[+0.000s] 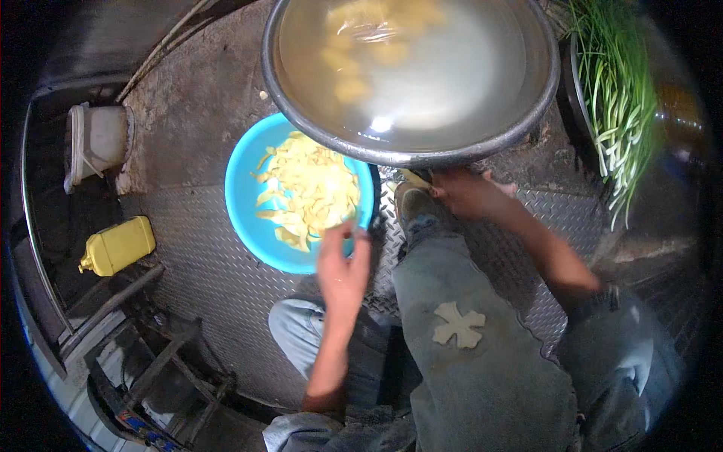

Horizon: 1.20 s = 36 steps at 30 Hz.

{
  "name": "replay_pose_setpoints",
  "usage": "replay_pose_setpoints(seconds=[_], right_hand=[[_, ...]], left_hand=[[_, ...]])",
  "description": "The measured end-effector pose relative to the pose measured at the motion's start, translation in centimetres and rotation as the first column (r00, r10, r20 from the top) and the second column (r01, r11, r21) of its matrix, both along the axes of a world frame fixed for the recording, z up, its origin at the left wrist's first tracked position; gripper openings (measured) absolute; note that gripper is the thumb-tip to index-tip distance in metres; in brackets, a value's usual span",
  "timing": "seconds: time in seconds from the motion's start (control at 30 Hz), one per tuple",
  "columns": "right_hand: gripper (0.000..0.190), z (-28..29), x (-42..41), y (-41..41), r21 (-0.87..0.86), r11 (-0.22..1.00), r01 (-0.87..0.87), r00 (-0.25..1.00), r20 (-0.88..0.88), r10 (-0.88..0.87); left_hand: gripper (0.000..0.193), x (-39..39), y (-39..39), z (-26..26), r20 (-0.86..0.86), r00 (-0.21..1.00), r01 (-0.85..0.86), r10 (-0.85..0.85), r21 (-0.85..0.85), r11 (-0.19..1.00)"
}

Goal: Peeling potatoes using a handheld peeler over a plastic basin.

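My left hand [343, 260] is at the near rim of a blue plastic basin [240, 226], which holds a heap of pale yellow peelings [308, 192]. The fingers are blurred; a thin greyish thing shows by them, too unclear to name. My right hand [471, 195] is blurred just below the near rim of a large metal basin [412, 157], beside my shoe, partly in shadow. A yellowish strip [415, 179] lies near its fingers. Whether this hand holds anything is unclear. The metal basin contains cloudy water with blurred yellow pieces [353, 68] at its left side.
A bunch of green onions [615, 113] lies on a round tray at the right. At the left are a white plastic bucket [101, 138], a yellow jug [121, 246] and a dark metal frame [164, 367]. Diamond-plate metal [192, 271] covers part of the floor.
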State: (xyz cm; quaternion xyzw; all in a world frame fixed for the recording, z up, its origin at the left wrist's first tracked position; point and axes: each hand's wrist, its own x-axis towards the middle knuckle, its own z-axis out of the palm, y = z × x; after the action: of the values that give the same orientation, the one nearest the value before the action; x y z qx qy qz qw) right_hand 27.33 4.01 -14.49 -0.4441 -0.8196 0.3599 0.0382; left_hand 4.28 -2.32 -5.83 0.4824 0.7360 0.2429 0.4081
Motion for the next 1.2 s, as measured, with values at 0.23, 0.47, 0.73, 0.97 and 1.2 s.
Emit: replay_pose_setpoints(seconds=[0.23, 0.47, 0.73, 0.97, 1.2], right_hand=[[0.017, 8.1, -2.5, -1.2, 0.058, 0.995, -0.083, 0.971, -0.218, 0.093], [0.014, 13.1, -13.8, 1.7, 0.137, 0.989, 0.06, 0.902, -0.431, 0.005], [0.012, 8.9, -7.2, 1.8, 0.113, 0.95, 0.292, 0.887, -0.402, -0.225], [0.011, 11.6, -1.5, 3.3, -0.196, 0.691, 0.695, 0.595, -0.381, -0.707], [0.009, 11.3, -1.3, 2.4, -0.129, 0.646, 0.752, 0.587, -0.316, -0.746]], left_hand=[[0.022, 4.0, -0.9, -6.4, 0.338, 0.868, -0.216, 0.363, -0.401, 0.89], [0.075, 4.7, 3.9, -16.7, -0.093, 0.973, 0.166, -0.213, -0.361, 0.918], [0.034, 5.1, 0.8, -13.5, 0.492, 0.859, -0.168, 0.138, 0.016, 0.986], [0.032, 5.3, 3.1, -13.6, -0.713, 0.509, 0.538, -0.482, -0.174, 0.825], [0.034, 5.3, 3.5, -12.6, -0.67, 0.139, 0.701, -0.729, -0.453, 0.55]])
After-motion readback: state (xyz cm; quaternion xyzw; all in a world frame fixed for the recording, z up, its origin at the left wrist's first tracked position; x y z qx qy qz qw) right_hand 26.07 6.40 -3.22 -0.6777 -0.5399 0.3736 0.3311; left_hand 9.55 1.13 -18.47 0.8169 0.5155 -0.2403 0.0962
